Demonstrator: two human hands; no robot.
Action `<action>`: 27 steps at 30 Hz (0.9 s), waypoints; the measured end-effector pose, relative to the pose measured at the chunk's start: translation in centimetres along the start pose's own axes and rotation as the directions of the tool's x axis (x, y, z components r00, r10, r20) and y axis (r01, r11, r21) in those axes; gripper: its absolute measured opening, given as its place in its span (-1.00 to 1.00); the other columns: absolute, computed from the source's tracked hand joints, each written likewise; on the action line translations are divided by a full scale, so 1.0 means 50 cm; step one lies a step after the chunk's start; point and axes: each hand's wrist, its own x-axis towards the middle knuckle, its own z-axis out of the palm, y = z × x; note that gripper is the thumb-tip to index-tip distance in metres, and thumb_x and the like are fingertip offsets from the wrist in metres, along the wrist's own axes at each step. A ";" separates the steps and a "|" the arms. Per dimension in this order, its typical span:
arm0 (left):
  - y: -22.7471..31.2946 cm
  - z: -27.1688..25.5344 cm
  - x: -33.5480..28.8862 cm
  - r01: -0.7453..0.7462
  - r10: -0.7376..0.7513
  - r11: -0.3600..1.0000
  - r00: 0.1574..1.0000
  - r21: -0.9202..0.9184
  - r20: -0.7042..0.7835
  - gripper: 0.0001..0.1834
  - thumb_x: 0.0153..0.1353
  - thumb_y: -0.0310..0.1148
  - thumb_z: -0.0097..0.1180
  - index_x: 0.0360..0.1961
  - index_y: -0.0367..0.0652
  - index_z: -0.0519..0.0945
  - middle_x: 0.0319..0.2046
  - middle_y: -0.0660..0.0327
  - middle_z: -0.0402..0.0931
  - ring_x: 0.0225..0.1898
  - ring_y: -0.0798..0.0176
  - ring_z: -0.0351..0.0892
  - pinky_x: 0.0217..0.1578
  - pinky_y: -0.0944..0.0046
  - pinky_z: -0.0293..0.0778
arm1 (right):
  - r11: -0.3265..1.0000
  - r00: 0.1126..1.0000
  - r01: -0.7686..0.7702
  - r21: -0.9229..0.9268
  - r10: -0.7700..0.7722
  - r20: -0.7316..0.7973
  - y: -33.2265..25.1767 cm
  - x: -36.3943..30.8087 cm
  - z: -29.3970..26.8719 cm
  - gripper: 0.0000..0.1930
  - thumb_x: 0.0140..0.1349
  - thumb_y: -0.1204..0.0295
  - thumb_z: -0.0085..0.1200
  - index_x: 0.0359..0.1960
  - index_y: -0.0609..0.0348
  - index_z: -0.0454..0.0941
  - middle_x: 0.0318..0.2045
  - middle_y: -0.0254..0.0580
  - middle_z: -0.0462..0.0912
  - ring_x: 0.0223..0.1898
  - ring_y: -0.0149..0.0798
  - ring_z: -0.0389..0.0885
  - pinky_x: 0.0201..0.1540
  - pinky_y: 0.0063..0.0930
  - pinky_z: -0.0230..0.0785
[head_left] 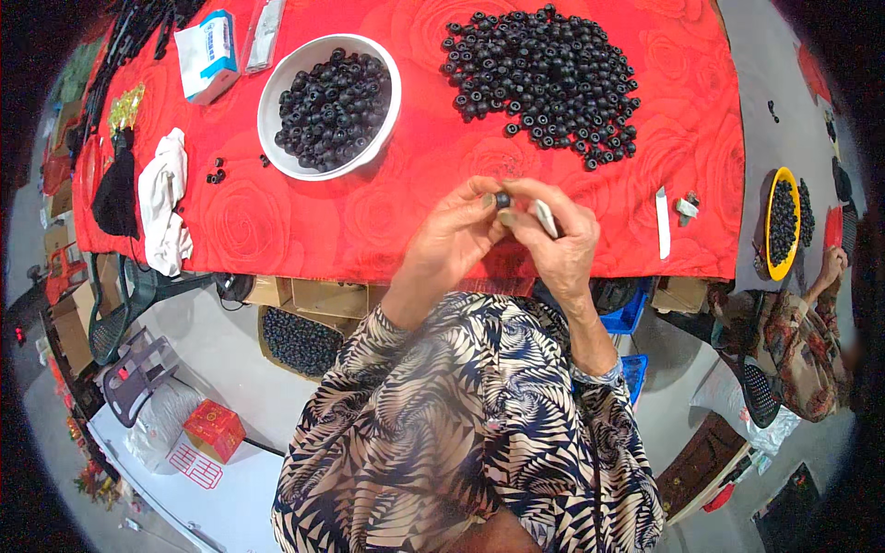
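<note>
Above the near edge of the red cloth, my left hand (pixel 452 235) pinches a small round black part (pixel 502 199) between thumb and fingertips. My right hand (pixel 564 241) meets it there, its fingers closed around a pale flat tool (pixel 546 219) whose working end is hidden. Right-hand fingertips touch or nearly touch the black part. A white bowl (pixel 266 115) full of similar parts, some showing holes, stands to the far left of my hands. Beyond them to the right, a large loose pile of black parts (pixel 544 83) lies on the cloth.
A white strip (pixel 663 222) and a small whitish lump (pixel 687 208) lie right. White cloth (pixel 166 203), a tissue box (pixel 207 55) and a few stray parts (pixel 216 172) lie left. At far right, another person's hand (pixel 833 265) is near a yellow bowl (pixel 771 221).
</note>
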 end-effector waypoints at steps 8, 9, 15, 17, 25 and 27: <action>-0.018 -0.006 0.005 0.014 -0.015 0.999 1.000 -0.052 -0.019 -0.86 0.17 -0.48 -0.01 -0.22 -0.15 0.48 -0.31 0.30 0.50 -0.23 0.40 0.47 -0.17 0.39 0.36 | 0.932 0.941 0.308 -0.194 -0.328 -0.085 0.025 -0.002 0.012 -0.68 -0.21 0.69 0.13 -0.29 0.29 0.56 -0.45 -0.11 0.61 -0.45 -0.25 0.59 -0.39 -0.49 0.40; -0.020 -0.006 0.004 -0.008 0.007 0.999 1.000 -0.046 -0.025 -0.86 0.17 -0.48 -0.01 -0.22 -0.15 0.48 -0.31 0.30 0.50 -0.23 0.40 0.47 -0.17 0.39 0.36 | 0.931 0.939 0.320 -0.178 -0.337 -0.072 0.028 -0.002 0.010 -0.68 -0.21 0.69 0.13 -0.29 0.29 0.56 -0.45 -0.11 0.61 -0.45 -0.25 0.59 -0.39 -0.49 0.40; -0.029 -0.008 0.004 0.084 -0.087 0.992 0.996 -0.093 -0.028 -0.89 0.14 -0.48 0.04 -0.28 -0.15 0.51 -0.32 0.27 0.52 -0.25 0.40 0.49 -0.19 0.40 0.40 | 0.837 0.902 0.383 -0.392 -0.429 -0.036 0.023 -0.016 0.002 -0.80 -0.10 0.66 0.17 -0.36 0.31 0.55 -0.58 -0.13 0.54 -0.59 -0.27 0.50 -0.54 -0.50 0.30; -0.027 -0.005 0.001 0.080 -0.084 0.993 0.996 -0.092 -0.035 -0.90 0.13 -0.48 0.05 -0.29 -0.15 0.51 -0.32 0.27 0.53 -0.26 0.40 0.49 -0.18 0.40 0.39 | 0.820 0.887 0.410 -0.400 -0.460 -0.034 0.026 -0.017 0.006 -0.80 -0.11 0.65 0.17 -0.36 0.32 0.54 -0.58 -0.11 0.54 -0.61 -0.26 0.49 -0.56 -0.49 0.29; -0.012 0.011 -0.002 -0.037 0.039 0.997 0.999 0.060 -0.021 -0.90 0.15 -0.45 0.03 -0.30 -0.21 0.47 -0.34 0.23 0.51 -0.27 0.39 0.47 -0.20 0.40 0.37 | 0.811 0.879 0.412 -0.417 -0.474 -0.055 0.021 -0.014 0.015 -0.80 -0.13 0.64 0.20 -0.39 0.29 0.53 -0.56 -0.12 0.57 -0.60 -0.26 0.52 -0.56 -0.51 0.32; -0.006 0.012 -0.008 -0.040 0.043 0.996 0.998 0.079 -0.034 -0.88 0.16 -0.44 0.01 -0.28 -0.23 0.46 -0.32 0.21 0.51 -0.28 0.38 0.47 -0.20 0.40 0.37 | 0.784 0.855 0.464 -0.411 -0.518 -0.021 0.035 -0.012 0.016 -0.80 -0.12 0.63 0.20 -0.38 0.29 0.53 -0.60 -0.16 0.56 -0.64 -0.26 0.51 -0.59 -0.50 0.31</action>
